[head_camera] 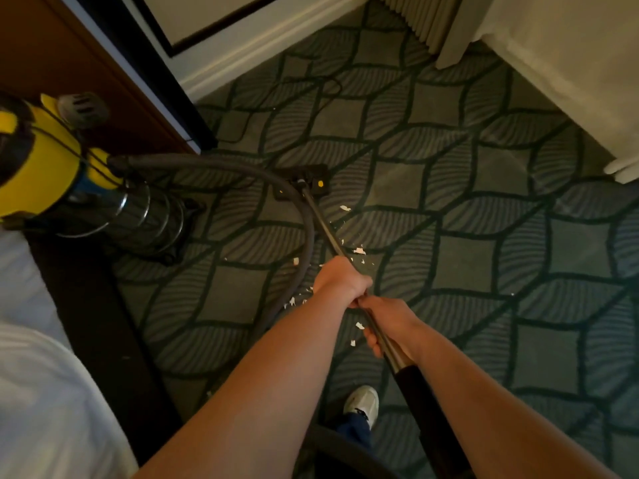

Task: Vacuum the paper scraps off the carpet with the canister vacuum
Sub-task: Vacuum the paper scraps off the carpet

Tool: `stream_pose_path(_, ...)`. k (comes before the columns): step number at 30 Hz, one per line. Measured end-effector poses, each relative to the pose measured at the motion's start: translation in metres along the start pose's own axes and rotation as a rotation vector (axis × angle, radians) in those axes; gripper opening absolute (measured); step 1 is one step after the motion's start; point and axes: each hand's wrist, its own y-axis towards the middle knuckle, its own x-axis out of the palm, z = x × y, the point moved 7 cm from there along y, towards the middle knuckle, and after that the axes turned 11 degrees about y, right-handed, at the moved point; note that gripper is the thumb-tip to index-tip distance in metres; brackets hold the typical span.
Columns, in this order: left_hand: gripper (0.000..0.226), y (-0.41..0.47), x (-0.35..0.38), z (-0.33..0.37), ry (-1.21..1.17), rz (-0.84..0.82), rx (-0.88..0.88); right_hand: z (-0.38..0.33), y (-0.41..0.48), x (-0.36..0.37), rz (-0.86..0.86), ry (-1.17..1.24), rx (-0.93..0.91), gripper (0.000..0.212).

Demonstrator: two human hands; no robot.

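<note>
The wand [321,223] is gripped with both hands, and the floor head [304,181] is planted on the carpet [484,202], out beyond the mess. Little can be called done. The paper scraps [359,251] are seen scattered on the near side of the floor head, strung along the wand all the way back to the hands, with a few specks further out. The patch just past the floor head looks bare of scraps, but most of the pick-up is judged to be left.

The left hand [340,280] is wrapped round the wand with its fingers curled tight, the closer of the two to the floor head. The right hand [389,326] is clamped right behind it, fingers closed round the tube. The canister vacuum [65,174] is parked to the left of the floor head and joined to the wand by the hose [221,164].
</note>
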Motion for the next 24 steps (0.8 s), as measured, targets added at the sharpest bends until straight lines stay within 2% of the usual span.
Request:
stream_pose_path(5, 0.013, -0.013, 0.023, 0.007, -0.008, 0.019, -0.015, 0.014, -0.01, -0.02, -0.017, -0.041, -0.019, 0.039)
stream_pose_path(14, 0.013, -0.051, 0.061, 0.014, -0.106, -0.081, -0.018, 0.044, -0.04, -0.051, 0.008, -0.12, 0.011, 0.04)
stream_pose_path(24, 0.013, -0.081, 0.074, 0.024, -0.243, -0.163, -0.032, 0.05, -0.069, -0.072, 0.073, -0.216, 0.033, 0.031)
